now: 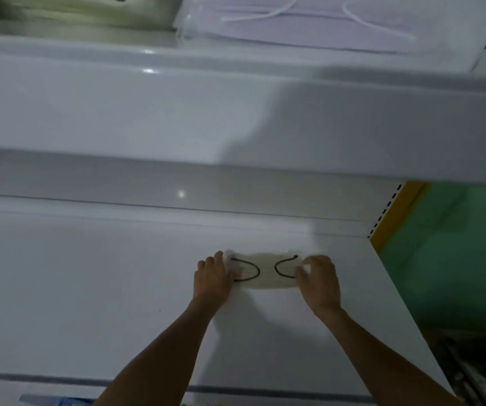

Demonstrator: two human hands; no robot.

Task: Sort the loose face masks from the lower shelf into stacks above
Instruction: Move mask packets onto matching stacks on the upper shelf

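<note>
Our left hand (212,276) and right hand (319,281) each pinch one end of a beige mask (266,272) with dark ear loops. It lies on the white lower shelf (104,288), towards its right side. Farther up, the upper shelf (177,112) carries a stack of pale masks (323,27) at right and a blurred greenish stack (75,13) at left.
</note>
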